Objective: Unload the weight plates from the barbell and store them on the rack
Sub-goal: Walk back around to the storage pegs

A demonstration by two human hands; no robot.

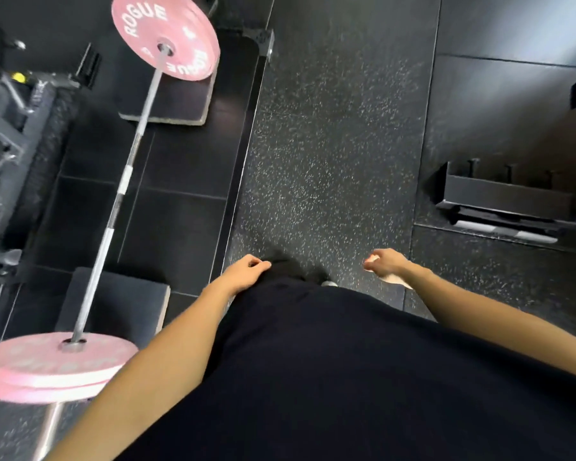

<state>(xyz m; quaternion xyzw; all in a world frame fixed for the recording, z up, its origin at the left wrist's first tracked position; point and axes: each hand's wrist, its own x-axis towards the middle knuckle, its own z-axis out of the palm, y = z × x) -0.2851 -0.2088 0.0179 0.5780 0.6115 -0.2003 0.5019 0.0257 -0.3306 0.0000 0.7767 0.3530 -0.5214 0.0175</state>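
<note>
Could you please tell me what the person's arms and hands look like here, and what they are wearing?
Both forearms are bare from the elbow down, with no sleeves, gloves, watch or wristbands visible. The left hand and right hand are bare too; no rings can be made out at this sharpness. The torso between the arms is covered by a plain black garment without visible markings.

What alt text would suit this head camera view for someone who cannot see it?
A barbell loaded with pink plates at its far end and near end rests on black pads. Beside it a person stands, left hand and right hand touching neither.
</note>
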